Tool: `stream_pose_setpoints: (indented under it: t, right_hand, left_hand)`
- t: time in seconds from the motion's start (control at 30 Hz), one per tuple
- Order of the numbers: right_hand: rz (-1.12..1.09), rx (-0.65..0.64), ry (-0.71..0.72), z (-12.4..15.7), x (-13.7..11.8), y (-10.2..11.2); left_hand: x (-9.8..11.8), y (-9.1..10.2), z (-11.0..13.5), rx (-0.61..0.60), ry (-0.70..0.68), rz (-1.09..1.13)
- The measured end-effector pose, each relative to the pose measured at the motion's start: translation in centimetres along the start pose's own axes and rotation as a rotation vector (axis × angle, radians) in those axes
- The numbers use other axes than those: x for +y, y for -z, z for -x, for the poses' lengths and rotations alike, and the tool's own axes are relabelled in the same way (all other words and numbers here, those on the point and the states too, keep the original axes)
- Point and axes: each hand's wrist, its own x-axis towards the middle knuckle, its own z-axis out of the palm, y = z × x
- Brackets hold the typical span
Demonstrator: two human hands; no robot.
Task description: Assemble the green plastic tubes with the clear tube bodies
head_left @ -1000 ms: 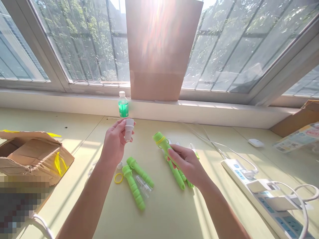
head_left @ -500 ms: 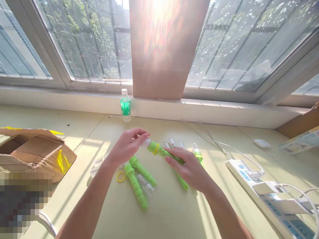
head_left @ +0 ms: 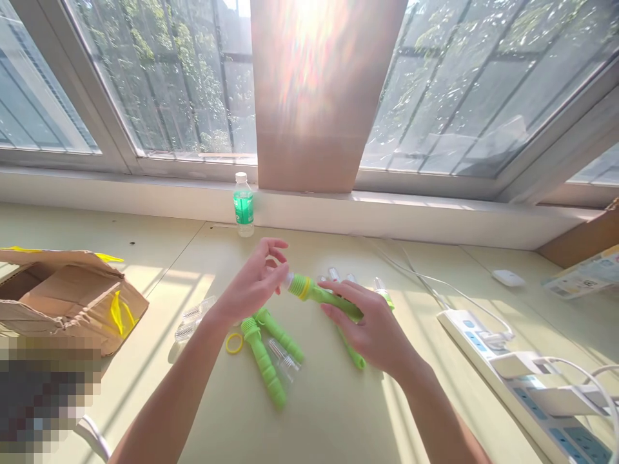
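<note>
My right hand (head_left: pixel 360 319) is wrapped round a ribbed green plastic stick (head_left: pixel 316 293) that has a yellow ring round its threaded neck. The stick is held above the table, its whitish tip (head_left: pixel 289 280) pointing left. At that tip is my left hand (head_left: pixel 256 278), its thumb and a lower finger round the end while the upper fingers stand loosely apart. Below lie two more green sticks (head_left: pixel 265 367), a loose yellow ring (head_left: pixel 235 343) and clear plastic caps (head_left: pixel 284 359). More capped green sticks (head_left: pixel 355 357) lie partly hidden behind my right hand.
Clear plastic pieces (head_left: pixel 189 327) lie left of my left forearm. An open cardboard box (head_left: pixel 91 296) stands at the left. By the sill is a green-labelled bottle (head_left: pixel 244 207). A power strip (head_left: pixel 476 348) with plugs and white cables runs along the right.
My left hand's upper fingers have lifted and spread, and the hand has turned slightly at the tip. The held stick has shifted a little; my right hand keeps its hold.
</note>
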Motion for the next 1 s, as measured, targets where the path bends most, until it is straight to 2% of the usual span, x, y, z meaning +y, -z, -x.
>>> stream_pose_setpoints:
  t: [0.13,0.3,0.37,0.47,0.57,0.63,0.73,0.83,0.9,1.0]
  right_hand:
    - [-0.072,0.048,-0.04,-0.1,0.2,-0.2]
    - [-0.351,-0.127,-0.164,0.0,1.0,-0.9]
    - [-0.485,-0.144,-0.195,0.0,1.3,-1.0]
    - [-0.64,-0.111,-0.209,-0.2,1.3,-0.7]
    - [-0.771,-0.046,-0.211,-0.5,1.2,-0.3]
    - [-0.838,0.014,-0.206,-0.7,1.3,-0.2]
    - [-0.9,0.078,-0.224,-0.8,1.5,-0.2]
    - [-0.901,0.084,-0.236,-0.8,1.6,-0.3]
    - [-0.884,0.076,-0.232,-0.8,1.6,-0.3]
    - [-0.887,0.073,-0.235,-0.8,1.5,-0.4]
  left_hand:
    - [0.0,0.5,-0.4,0.105,-0.006,0.146]
    - [0.2,0.2,-0.3,0.048,-0.061,0.261]
    - [0.3,0.0,-0.2,0.014,-0.085,0.282]
    - [0.5,0.2,0.0,0.015,-0.119,0.222]
    - [0.7,1.1,0.4,0.001,-0.1,0.01]
    - [0.9,1.6,0.8,-0.124,-0.038,-0.174]
    - [1.0,0.9,1.6,-0.412,0.105,-0.469]
    - [0.2,-1.7,2.1,-0.604,0.224,-0.813]
    - [-0.9,-3.9,2.3,-0.712,0.219,-1.014]
    - [-2.6,-6.5,2.4,-0.778,0.221,-1.1]
